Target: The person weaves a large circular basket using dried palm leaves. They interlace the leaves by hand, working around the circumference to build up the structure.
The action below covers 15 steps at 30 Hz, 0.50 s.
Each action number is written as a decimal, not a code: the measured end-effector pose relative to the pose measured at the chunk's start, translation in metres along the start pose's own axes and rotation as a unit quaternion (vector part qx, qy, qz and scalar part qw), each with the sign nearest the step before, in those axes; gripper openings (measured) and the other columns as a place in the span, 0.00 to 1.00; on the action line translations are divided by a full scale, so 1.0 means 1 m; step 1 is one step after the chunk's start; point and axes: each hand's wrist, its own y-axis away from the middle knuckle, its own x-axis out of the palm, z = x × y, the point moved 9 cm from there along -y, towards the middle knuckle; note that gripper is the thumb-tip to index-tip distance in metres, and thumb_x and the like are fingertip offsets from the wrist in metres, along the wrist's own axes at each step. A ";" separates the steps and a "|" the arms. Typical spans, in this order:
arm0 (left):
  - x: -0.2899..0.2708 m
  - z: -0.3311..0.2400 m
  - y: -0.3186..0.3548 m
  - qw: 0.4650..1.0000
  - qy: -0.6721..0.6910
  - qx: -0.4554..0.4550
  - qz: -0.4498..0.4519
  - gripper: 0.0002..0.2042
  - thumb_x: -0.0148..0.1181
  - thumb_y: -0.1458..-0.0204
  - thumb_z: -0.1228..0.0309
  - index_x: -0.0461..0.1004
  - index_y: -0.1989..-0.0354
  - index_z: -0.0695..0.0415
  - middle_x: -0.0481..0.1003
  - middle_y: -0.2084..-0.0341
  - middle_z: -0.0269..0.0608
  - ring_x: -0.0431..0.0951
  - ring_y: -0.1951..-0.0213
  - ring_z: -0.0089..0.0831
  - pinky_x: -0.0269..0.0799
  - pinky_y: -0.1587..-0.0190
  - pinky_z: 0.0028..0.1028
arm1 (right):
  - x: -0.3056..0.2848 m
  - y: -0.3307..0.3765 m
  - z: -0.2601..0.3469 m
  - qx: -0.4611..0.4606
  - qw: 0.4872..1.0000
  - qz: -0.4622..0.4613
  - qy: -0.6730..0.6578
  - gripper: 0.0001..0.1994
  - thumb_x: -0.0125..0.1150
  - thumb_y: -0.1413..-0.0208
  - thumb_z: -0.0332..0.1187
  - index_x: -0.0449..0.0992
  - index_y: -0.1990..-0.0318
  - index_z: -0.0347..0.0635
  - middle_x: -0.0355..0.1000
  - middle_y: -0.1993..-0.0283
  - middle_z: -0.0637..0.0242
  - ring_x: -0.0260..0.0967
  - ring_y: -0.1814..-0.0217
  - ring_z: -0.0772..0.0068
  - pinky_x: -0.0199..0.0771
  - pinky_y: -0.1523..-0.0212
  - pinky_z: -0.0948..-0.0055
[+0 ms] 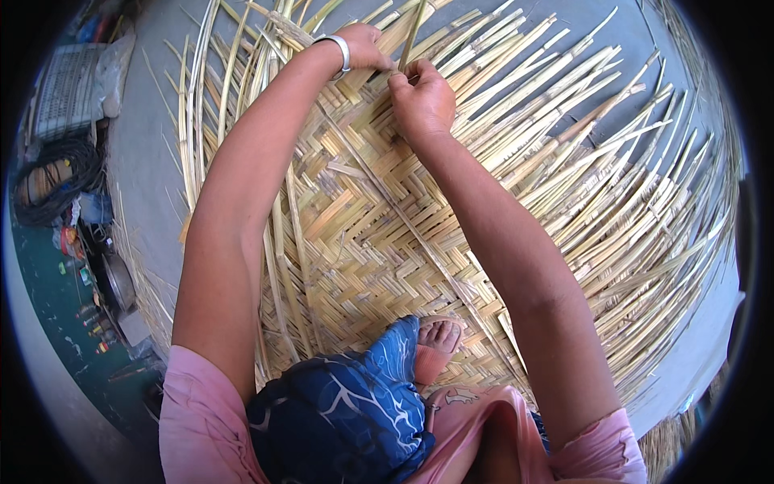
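A woven bamboo mat in a zigzag pattern lies in front of me, with long loose strip ends fanning out at its far and right sides. At its far part my two hands meet. My right hand is closed, its thumb and index finger pinching a narrow bamboo strip that sticks up away from me. My left hand, with a silver bangle at the wrist, is closed at the base of the same strip. Its fingertips are partly hidden. A long thin strip lies diagonally across the weave.
My sandalled foot rests on the mat's near part. Loose upright strips border it on the left. Along the left edge of the floor are a plastic crate, a coil of black cable and small clutter.
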 end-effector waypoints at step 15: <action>0.012 0.007 0.013 0.984 0.170 -0.048 -0.002 0.16 0.69 0.60 0.69 0.75 0.61 0.59 0.77 0.69 0.36 0.75 0.67 0.24 0.72 0.60 0.25 | -0.002 -0.001 -0.008 -0.042 0.996 -0.032 -0.065 0.11 0.57 0.52 0.38 0.67 0.68 0.40 0.72 0.74 0.56 0.71 0.68 0.52 0.70 0.63 0.59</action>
